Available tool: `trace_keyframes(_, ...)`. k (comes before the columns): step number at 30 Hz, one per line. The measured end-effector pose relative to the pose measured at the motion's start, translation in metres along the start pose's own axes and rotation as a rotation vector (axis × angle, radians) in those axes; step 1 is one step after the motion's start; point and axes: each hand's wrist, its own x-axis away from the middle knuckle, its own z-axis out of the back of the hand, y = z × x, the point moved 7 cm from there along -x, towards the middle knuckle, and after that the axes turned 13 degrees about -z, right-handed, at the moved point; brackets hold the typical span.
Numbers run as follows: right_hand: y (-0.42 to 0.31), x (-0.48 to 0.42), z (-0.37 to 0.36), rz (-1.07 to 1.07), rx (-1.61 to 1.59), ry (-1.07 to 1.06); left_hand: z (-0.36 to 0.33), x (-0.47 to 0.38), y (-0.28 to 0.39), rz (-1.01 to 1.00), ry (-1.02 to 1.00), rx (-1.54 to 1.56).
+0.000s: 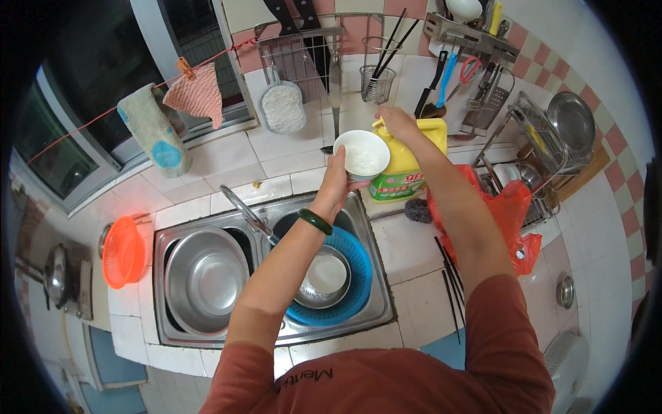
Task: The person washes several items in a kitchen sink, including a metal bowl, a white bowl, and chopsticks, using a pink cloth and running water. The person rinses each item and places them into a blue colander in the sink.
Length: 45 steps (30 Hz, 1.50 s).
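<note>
My left hand (337, 178) holds a white bowl (362, 153) by its side, tilted so that its inside faces up. The bowl is just left of a large yellow jug of dish detergent (408, 155) with a pump top. My right hand (397, 124) is on the pump head, its fingers curled over it. Below, in the right basin of the steel sink, a blue plastic basket (362, 279) holds a metal bowl (306, 297) with a white bowl (327, 273) in it. A large steel basin (181, 282) stands in the left sink basin.
The faucet (248, 213) arches between the sink basins. Right of the sink lie a dark scrubber (418, 211), a red plastic bag (504, 207) and several dark chopsticks (451, 290). An orange basket (124, 252) is at the left. Knives (315, 46) and utensils hang on the wall.
</note>
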Motion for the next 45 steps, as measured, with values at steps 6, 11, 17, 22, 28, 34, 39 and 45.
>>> trace_keyframes(6,-0.014,0.015,0.000,0.186,0.401,0.206,-0.001,0.000,-0.005,0.013,0.000,0.025)
trace_keyframes(11,-0.009,0.011,0.000,0.091,0.446,0.167,-0.012,-0.011,0.004,-0.071,-0.033,0.080)
trace_keyframes(17,-0.007,0.053,0.039,-0.027,-0.229,0.423,-0.020,-0.008,0.011,-0.068,-0.025,0.072)
trace_keyframes(22,0.067,0.167,0.062,-0.028,-0.307,0.412,0.003,0.027,-0.008,-0.030,-0.013,0.031)
trace_keyframes(28,0.188,0.352,-0.015,-0.350,0.345,0.089,0.051,0.106,-0.025,0.025,0.006,-0.110)
trace_keyframes(34,0.243,0.419,-0.068,-0.438,0.618,0.113,0.137,0.182,-0.067,0.173,0.134,-0.419)
trace_keyframes(39,0.271,0.400,-0.085,-0.605,0.559,-0.001,0.187,0.200,-0.087,-0.076,-0.060,-1.501)
trace_keyframes(45,0.269,0.399,-0.087,-0.499,0.547,0.024,0.189,0.211,-0.148,-0.161,-0.390,-2.109)
